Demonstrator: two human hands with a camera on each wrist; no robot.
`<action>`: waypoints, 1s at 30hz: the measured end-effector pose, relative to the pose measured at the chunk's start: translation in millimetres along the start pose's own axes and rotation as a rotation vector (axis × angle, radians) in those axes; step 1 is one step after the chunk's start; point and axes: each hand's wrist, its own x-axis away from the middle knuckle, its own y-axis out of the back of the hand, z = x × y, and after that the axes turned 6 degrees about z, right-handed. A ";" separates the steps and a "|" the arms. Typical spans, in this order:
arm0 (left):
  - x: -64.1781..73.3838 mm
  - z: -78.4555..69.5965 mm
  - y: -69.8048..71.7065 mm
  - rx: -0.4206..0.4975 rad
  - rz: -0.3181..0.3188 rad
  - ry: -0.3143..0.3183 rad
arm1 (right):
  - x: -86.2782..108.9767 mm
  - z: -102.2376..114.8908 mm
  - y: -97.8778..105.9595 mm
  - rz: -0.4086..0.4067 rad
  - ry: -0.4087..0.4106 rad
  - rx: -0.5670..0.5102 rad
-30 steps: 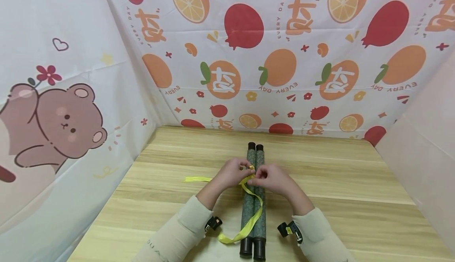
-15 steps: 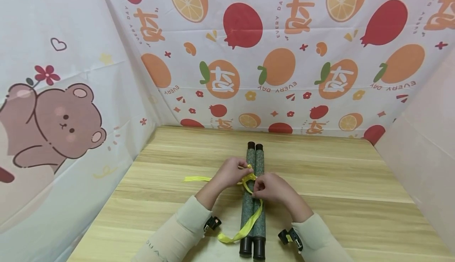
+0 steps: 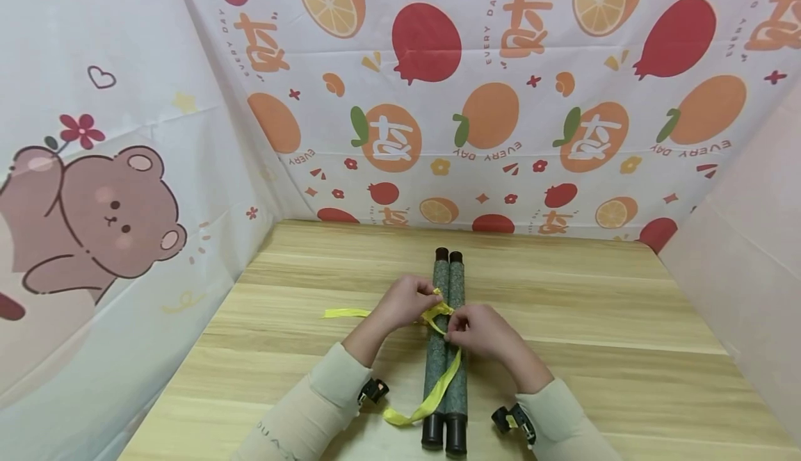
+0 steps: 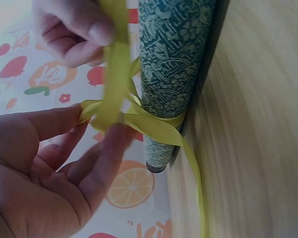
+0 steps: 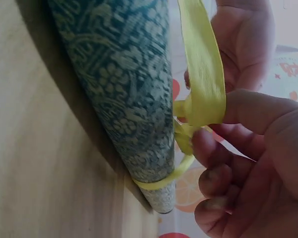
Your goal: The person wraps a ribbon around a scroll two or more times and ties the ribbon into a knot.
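Observation:
A hand scroll [image 3: 456, 370], rolled from both ends into two green patterned rolls with dark end knobs, lies lengthwise on the table. Yellow ribbon [image 4: 164, 130] goes around it and crosses at its upper side. My left hand [image 3: 407, 301] pinches a loop of the ribbon between thumb and fingers, over the left roll. Just to its right, my right hand [image 3: 484, 332] pinches another stretch of the ribbon [image 5: 204, 69] between thumb and index finger. One tail hangs down over the rolls towards me; another lies out to the left. Fingers partly hide the crossing.
The wooden table [image 3: 594, 308] extends on both sides of the scroll. A fruit-print cloth [image 3: 488, 190] hangs behind it, and a bear-print cloth [image 3: 125, 190] stands at the left. Wrist cameras [image 3: 373, 391] sit at both cuffs.
My right hand has moved a little towards me with the ribbon, away from the left hand. The left hand has stayed almost in place, still pinching the ribbon.

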 end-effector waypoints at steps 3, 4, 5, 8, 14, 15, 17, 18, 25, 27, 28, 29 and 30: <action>-1.3 0.8 -0.4 0.051 0.008 -0.003 | 1.1 -3.2 4.4 -0.035 -0.008 -0.090; -1.7 0.9 -0.6 0.063 0.009 -0.007 | 1.2 -4.6 5.8 -0.041 -0.009 -0.125; -1.9 1.0 -0.7 0.073 0.010 -0.010 | 1.5 -5.7 7.0 -0.046 -0.012 -0.157; -3.2 1.2 -1.0 0.075 0.009 -0.015 | 0.9 -8.1 10.1 -0.063 -0.021 -0.232; -6.3 3.2 -0.3 0.026 -0.001 -0.003 | -3.5 -12.4 14.6 -0.118 -0.102 -0.315; -6.5 3.2 0.0 0.015 -0.003 -0.002 | -4.7 -13.0 15.6 -0.130 -0.119 -0.305; -6.8 3.5 0.7 0.001 -0.003 -0.002 | -8.7 -14.8 17.0 -0.157 -0.140 -0.259; -7.0 3.8 0.9 -0.002 -0.002 -0.005 | -11.0 -15.6 17.5 -0.170 -0.146 -0.234; -9.3 4.2 0.9 0.020 0.015 -0.019 | -24.9 -19.6 16.6 -0.218 -0.063 -0.093; -10.0 4.3 0.3 0.030 0.022 -0.022 | -28.1 -19.8 15.0 -0.215 -0.033 -0.069; -10.4 4.4 0.1 0.035 0.026 -0.021 | -29.5 -19.8 14.2 -0.210 -0.023 -0.061; -10.8 4.7 -0.1 0.036 0.028 -0.022 | -30.6 -19.7 13.4 -0.207 -0.015 -0.052; -11.0 4.9 -0.3 0.036 0.030 -0.024 | -31.7 -20.1 12.4 -0.206 -0.004 -0.036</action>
